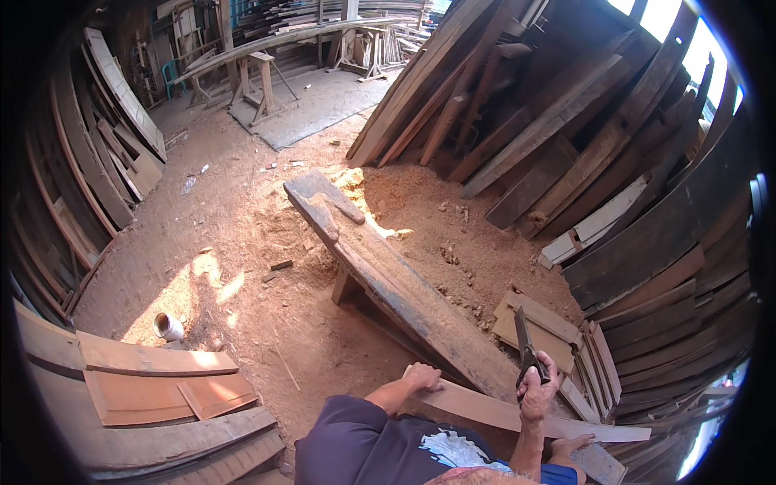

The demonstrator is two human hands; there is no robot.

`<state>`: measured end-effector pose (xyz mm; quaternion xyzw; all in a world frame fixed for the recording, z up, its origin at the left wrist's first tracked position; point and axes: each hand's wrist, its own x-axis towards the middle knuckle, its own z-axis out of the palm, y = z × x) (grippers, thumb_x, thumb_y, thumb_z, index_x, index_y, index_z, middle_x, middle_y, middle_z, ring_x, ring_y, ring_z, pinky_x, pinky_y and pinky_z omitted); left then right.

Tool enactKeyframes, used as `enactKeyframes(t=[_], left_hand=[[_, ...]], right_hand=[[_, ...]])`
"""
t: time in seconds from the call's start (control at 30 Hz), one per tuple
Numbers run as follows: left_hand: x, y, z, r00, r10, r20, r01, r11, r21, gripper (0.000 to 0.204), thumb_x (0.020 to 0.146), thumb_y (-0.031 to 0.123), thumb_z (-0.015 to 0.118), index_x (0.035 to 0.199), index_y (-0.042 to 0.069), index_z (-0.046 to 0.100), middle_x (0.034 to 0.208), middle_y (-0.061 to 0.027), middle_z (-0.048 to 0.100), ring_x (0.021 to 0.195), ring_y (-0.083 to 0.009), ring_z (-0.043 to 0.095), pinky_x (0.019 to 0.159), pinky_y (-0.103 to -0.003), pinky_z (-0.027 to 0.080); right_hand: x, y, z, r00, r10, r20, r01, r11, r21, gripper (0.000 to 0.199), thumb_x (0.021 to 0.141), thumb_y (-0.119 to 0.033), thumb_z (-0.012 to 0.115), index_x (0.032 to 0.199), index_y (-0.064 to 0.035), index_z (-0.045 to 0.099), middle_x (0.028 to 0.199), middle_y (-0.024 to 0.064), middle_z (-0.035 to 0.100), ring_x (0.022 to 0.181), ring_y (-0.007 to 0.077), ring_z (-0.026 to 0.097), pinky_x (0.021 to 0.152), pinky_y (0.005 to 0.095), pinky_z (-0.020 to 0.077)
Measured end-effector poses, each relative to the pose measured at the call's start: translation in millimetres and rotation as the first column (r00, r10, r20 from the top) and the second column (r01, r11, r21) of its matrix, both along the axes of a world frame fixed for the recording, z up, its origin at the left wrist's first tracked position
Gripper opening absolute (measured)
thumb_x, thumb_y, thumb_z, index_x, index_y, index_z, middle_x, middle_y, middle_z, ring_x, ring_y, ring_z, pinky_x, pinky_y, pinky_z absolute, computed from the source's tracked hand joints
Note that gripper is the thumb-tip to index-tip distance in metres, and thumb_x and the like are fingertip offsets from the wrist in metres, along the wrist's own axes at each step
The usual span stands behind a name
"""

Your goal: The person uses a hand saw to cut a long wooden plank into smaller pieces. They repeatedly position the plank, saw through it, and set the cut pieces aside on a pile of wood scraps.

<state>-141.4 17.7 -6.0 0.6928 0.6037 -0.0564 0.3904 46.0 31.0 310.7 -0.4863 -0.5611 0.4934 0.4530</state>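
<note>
A long pale board (477, 406) runs from left to right close in front of me, its right end beyond my right arm. My left hand (424, 377) is closed over the board's left end. Raised above the board, my right hand (537, 390) grips the dark handle of a handsaw (524, 333), whose narrow blade points up and away. Its teeth are too small to make out. Just beyond the board lies a worn, thick plank bench (412, 287), slanting from far left to near right. My bare foot or leg (571, 445) shows by the board's right part.
Sawdust and shavings (436, 226) cover the floor around the bench. Panels (550, 327) lie at the right, below timber (582, 113) leaning on the wall. More boards (170, 376) are stacked at the near left, by a can (168, 326). A sawhorse (263, 85) stands at the back.
</note>
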Motion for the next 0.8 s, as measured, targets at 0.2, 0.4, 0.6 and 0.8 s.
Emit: enactKeyframes(t=[0.2, 0.4, 0.6, 0.8], left_hand=[[-10, 2, 1, 0.999, 0.014, 0.031, -0.012, 0.999, -0.043, 0.062, 0.089, 0.062, 0.057, 0.126, 0.013, 0.064, 0.118, -0.0148, 0.071, 0.115, -0.0322, 0.066, 0.096, -0.045, 0.051], [-17, 37, 7, 0.984, -0.172, -0.043, 0.157, 0.957, -0.244, 0.088, 0.08, 0.079, 0.054, 0.141, 0.015, 0.058, 0.138, -0.0143, 0.061, 0.132, -0.034, 0.054, 0.109, -0.046, 0.043], [-21, 38, -4, 0.99, -0.138, 0.032, 0.142, 0.971, -0.191, 0.084, 0.084, 0.075, 0.055, 0.127, 0.004, 0.066, 0.13, -0.0275, 0.062, 0.127, -0.0405, 0.056, 0.107, -0.047, 0.045], [-7, 39, 6, 0.986, -0.164, 0.019, 0.164, 0.962, -0.218, 0.084, 0.082, 0.075, 0.059, 0.122, 0.002, 0.068, 0.128, -0.0294, 0.062, 0.126, -0.042, 0.056, 0.105, -0.046, 0.045]], right_hand=[[-19, -5, 12, 0.999, 0.01, 0.053, -0.011, 1.0, 0.024, 0.04, 0.097, -0.011, 0.06, 0.133, 0.0005, 0.05, 0.07, -0.0004, 0.053, 0.051, 0.0058, 0.046, 0.047, 0.0211, 0.0405], [22, -9, 6, 0.983, -0.114, 0.145, 0.118, 0.993, -0.017, 0.041, 0.095, -0.013, 0.061, 0.133, -0.0008, 0.053, 0.078, 0.0026, 0.058, 0.061, 0.0082, 0.052, 0.055, 0.0234, 0.044], [69, -8, -6, 0.936, -0.179, 0.302, 0.173, 0.984, 0.048, 0.045, 0.092, -0.021, 0.067, 0.131, 0.0009, 0.056, 0.092, 0.0114, 0.065, 0.08, 0.0181, 0.059, 0.076, 0.0339, 0.0502], [110, -20, -19, 0.887, -0.353, 0.299, 0.339, 0.936, 0.098, 0.048, 0.093, -0.022, 0.066, 0.133, 0.0017, 0.053, 0.088, 0.0127, 0.064, 0.077, 0.0182, 0.059, 0.075, 0.0341, 0.0503]])
